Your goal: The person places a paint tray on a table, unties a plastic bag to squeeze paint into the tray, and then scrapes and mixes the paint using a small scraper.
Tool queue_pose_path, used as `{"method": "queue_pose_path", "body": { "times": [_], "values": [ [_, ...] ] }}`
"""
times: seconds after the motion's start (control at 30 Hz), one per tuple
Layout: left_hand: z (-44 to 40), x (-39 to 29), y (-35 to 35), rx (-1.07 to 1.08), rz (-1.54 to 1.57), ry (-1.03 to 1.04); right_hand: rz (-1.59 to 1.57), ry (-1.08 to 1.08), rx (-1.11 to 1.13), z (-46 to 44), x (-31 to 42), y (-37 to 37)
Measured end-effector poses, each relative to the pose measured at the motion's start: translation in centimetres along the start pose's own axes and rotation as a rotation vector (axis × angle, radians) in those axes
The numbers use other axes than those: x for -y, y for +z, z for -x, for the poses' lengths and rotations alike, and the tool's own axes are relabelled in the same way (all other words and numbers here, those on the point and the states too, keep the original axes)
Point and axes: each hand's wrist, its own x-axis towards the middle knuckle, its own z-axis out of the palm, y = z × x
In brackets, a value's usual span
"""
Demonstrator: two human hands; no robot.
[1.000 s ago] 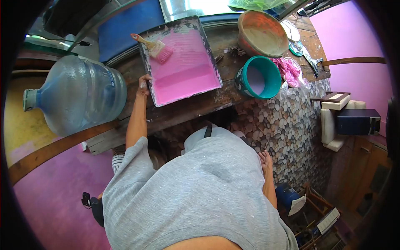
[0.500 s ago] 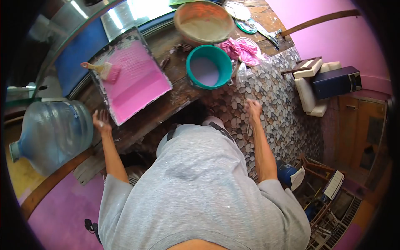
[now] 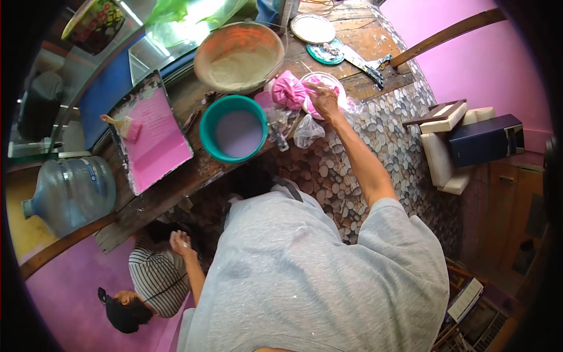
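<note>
My right hand (image 3: 324, 101) reaches over the bench to a pink plastic bag (image 3: 288, 90), its fingers at the bag's edge above a white-rimmed container (image 3: 337, 85). Whether the fingers grip the plastic is hard to see. My left hand (image 3: 180, 242) is raised off the bench's front edge, fingers loosely curled, with nothing visible in it. A teal bucket (image 3: 210, 130) of pale liquid stands left of the bag. Farther left lies a black-edged tray (image 3: 155, 154) of pink paint, with a brush (image 3: 124, 125) resting across it. Clear plastic (image 3: 309, 131) hangs at the bench edge.
An orange basin (image 3: 205, 66) stands behind the bucket. Lids (image 3: 313, 29) and a scraper (image 3: 366, 66) lie at the back right. A large water bottle (image 3: 73, 190) is at the left. Another person (image 3: 158, 273) is at lower left, beyond my left arm. Wooden bars cross both sides.
My right hand has moved up and forward to the pink bag. My left hand has come away from the tray side. The view has shifted right, and the other person now shows more.
</note>
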Motion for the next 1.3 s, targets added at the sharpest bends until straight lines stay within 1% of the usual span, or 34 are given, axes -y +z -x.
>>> {"method": "queue_pose_path", "body": {
  "times": [0.07, 0.1, 0.13, 0.17, 0.23, 0.3, 0.33, 0.37, 0.4, 0.43, 0.47, 0.5, 0.53, 0.57, 0.6, 0.63, 0.67, 0.7, 0.73, 0.77, 0.8, 0.83, 0.87, 0.93, 0.97, 1.0, 1.07, 1.13, 1.17, 1.2, 1.23, 1.27, 1.3],
  "values": [
    [4.0, 3.3, 0.1, 0.026, -0.132, -0.101, 0.067, -0.077, 0.184, -2.2, 1.1, -1.4],
    [5.9, 4.6, 0.0, 0.058, -0.203, -0.134, 0.045, -0.206, 0.164, -3.0, 0.2, -0.4],
    [7.5, 5.7, 0.1, 0.088, -0.273, -0.167, 0.034, -0.211, 0.172, -3.8, -0.1, -0.1],
    [9.0, 6.6, -0.1, 0.072, -0.277, -0.167, 0.064, -0.298, 0.215, -4.3, -0.3, 0.4],
    [11.5, 8.6, -0.8, 0.159, -0.405, -0.182, 0.107, -0.488, 0.307, -5.5, -0.7, 1.2],
    [12.6, 11.4, -2.4, 0.215, -0.338, -0.082, -0.002, -0.567, 0.329, -6.4, -2.0, 2.7],
    [14.7, 10.6, -1.2, 0.183, -0.398, -0.025, -0.140, -0.317, 0.343, -7.1, -4.0, 6.6],
    [13.3, 13.3, -2.7, 0.207, -0.263, -0.081, -0.127, -0.486, 0.206, -7.0, -1.9, 4.0],
    [12.4, 15.2, -3.6, 0.168, -0.306, -0.096, -0.134, -0.507, 0.189, -7.2, -2.4, 4.9],
    [11.8, 16.8, -4.3, 0.130, -0.349, -0.114, -0.097, -0.504, 0.280, -7.5, -3.0, 5.1],
    [11.4, 18.1, -4.9, 0.093, -0.390, -0.132, 0.012, -0.670, 0.193, -7.5, -2.6, 4.1],
    [11.0, 18.4, -4.6, 0.097, -0.428, -0.098, -0.021, -0.702, 0.163, -7.5, -2.3, 3.3],
    [11.1, 18.3, -4.1, 0.100, -0.466, -0.063, -0.037, -0.662, 0.118, -7.4, -2.0, 3.1],
    [10.4, 18.1, -3.2, 0.119, -0.463, -0.050, -0.086, -0.561, 0.130, -7.1, -2.0, 2.8],
    [10.2, 16.9, -2.5, 0.096, -0.349, -0.176, -0.139, -0.462, 0.145, -6.7, -1.5, 2.2],
    [10.1, 15.8, -1.9, 0.073, -0.234, -0.302, -0.131, -0.459, 0.131, -6.5, -1.4, 2.3],
    [11.5, 13.5, 0.2, 0.088, -0.235, -0.295, -0.168, -0.374, 0.125, -6.4, -1.7, 2.6],
    [14.8, 9.8, 3.7, 0.099, -0.424, -0.184, -0.204, -0.289, 0.118, -6.4, -2.1, 3.1],
    [16.3, 7.7, 5.8, 0.108, -0.609, -0.067, -0.244, -0.300, 0.109, -6.3, -2.2, 2.9],
    [15.9, 7.3, 6.4, 0.123, -0.606, -0.059, -0.250, -0.245, 0.110, -6.0, -2.3, 2.8],
    [15.4, 7.0, 7.0, 0.218, -0.565, -0.047, -0.255, -0.189, 0.112, -5.5, -1.6, 1.9],
    [15.0, 6.6, 7.6, 0.314, -0.523, -0.037, -0.257, -0.174, 0.125, -5.1, -1.4, 1.4],
    [14.6, 6.4, 8.2, 0.331, -0.522, -0.031, -0.275, -0.188, 0.106, -4.7, -1.1, 1.0],
    [14.4, 5.2, 10.3, 0.502, -0.458, 0.061, -0.266, -0.192, 0.128, -4.0, -0.5, 0.0],
    [14.4, 4.5, 11.3, 0.522, -0.458, 0.067, -0.325, -0.165, 0.112, -3.4, -0.2, -0.5],
    [14.7, 3.6, 12.5, 0.572, -0.497, 0.094, -0.297, -0.223, 0.067, -2.8, 0.2, -1.3],
    [15.0, 2.2, 14.1, 0.645, -0.538, 0.126, -0.342, -0.148, 0.086, -1.4, 1.1, -3.0],
    [15.2, 0.9, 15.5, 0.870, -0.590, 0.268, -0.295, -0.148, 0.037, -0.5, 1.0, -3.4],
    [15.5, 0.1, 16.2, 0.898, -0.587, 0.273, -0.256, -0.160, 0.008, 0.1, 0.7, -3.6],
    [16.2, -1.1, 16.8, 0.992, -0.647, 0.296, -0.237, -0.150, -0.010, 1.0, 1.3, -4.6],
    [17.0, -2.4, 17.5, 1.085, -0.705, 0.322, -0.295, -0.154, -0.025, 2.2, 2.3, -6.0],
    [18.1, -3.8, 18.2, 1.111, -0.695, 0.329, -0.352, -0.161, -0.040, 3.2, 3.5, -7.1],
    [19.4, -5.2, 18.9, 1.181, -0.712, 0.327, -0.226, -0.155, -0.066, 4.2, 4.5, -7.4]
  ]
}}
